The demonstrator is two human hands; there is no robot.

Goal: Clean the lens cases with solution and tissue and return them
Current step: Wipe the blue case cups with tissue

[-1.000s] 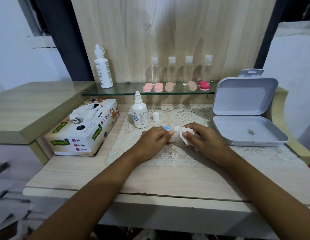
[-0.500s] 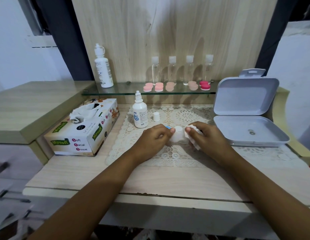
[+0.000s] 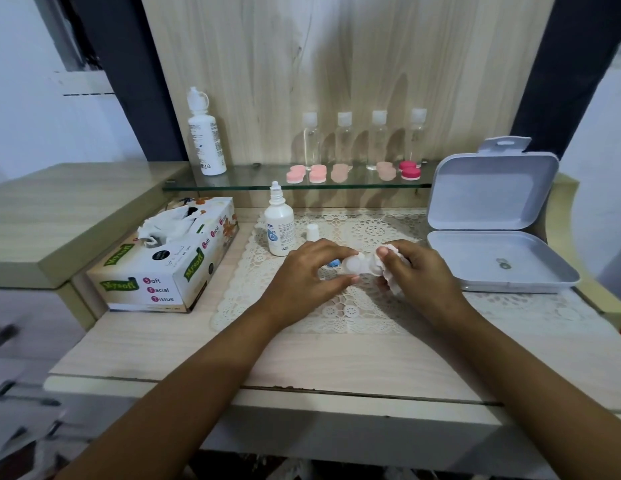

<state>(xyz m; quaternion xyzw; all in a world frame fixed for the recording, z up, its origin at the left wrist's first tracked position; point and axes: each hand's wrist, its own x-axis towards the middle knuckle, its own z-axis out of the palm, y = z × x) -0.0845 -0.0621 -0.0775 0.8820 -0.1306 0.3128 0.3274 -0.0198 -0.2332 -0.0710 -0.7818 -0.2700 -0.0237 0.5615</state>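
Observation:
My left hand [image 3: 307, 271] pinches the left end of a white lens case [image 3: 357, 265] above the lace mat [image 3: 350, 306]. My right hand [image 3: 414, 271] holds a crumpled white tissue [image 3: 392, 284] against the case's right well. A blue cap [image 3: 334, 262] peeks out behind my left fingers. The small solution bottle [image 3: 278, 223] stands uncapped just behind, with its white cap [image 3: 312, 232] beside it. Several pink and red lens cases [image 3: 354, 171] sit on the glass shelf [image 3: 233, 181].
A tissue box [image 3: 167, 261] lies at the left. An open grey plastic box [image 3: 492, 237] stands at the right with a small object in its tray. A tall white bottle [image 3: 205, 136] and several clear bottles [image 3: 362, 140] stand on the shelf.
My hands have drawn slightly apart, so more of the white case shows between them. The tissue has shifted to the case's right end.

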